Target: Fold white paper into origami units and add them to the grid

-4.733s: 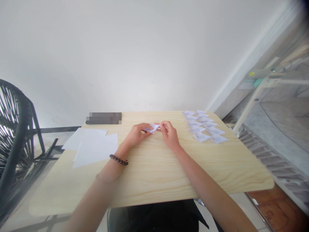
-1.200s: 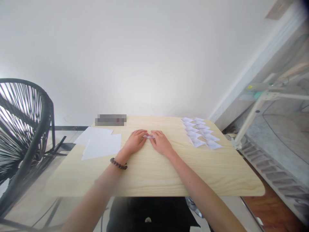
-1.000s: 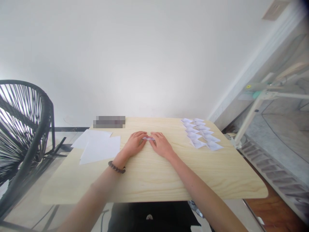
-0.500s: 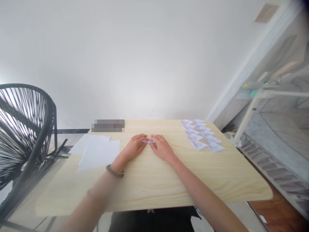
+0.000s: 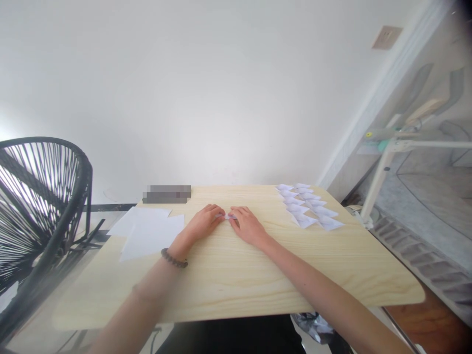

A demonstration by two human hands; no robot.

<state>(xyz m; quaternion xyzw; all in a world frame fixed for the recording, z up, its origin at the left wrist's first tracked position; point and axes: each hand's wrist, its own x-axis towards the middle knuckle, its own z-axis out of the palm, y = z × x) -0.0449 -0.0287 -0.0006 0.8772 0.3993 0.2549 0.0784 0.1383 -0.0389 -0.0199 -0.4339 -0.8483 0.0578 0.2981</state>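
A small folded piece of white paper (image 5: 226,216) is held low over the middle of the wooden table (image 5: 236,275). My left hand (image 5: 206,220) pinches its left end and my right hand (image 5: 246,223) pinches its right end. Fingers cover most of the paper, so its full shape is hidden. To the right lie two rows of folded white paper pieces (image 5: 300,220), with pointed corners. White paper sheets (image 5: 153,238) overlap on the table's left side, beyond my braceleted wrist.
A blurred-out dark object (image 5: 166,194) lies at the table's back left. A black corded chair (image 5: 83,187) stands to the left. The white wall (image 5: 228,98) rises behind the table. At the right are a white metal frame (image 5: 379,182) and a grey covered surface (image 5: 435,196).
The view has tilted up and shifted slightly. Both hands stay at the same spot on the table, still pinching the folded paper, which shows a little differently between the fingers.
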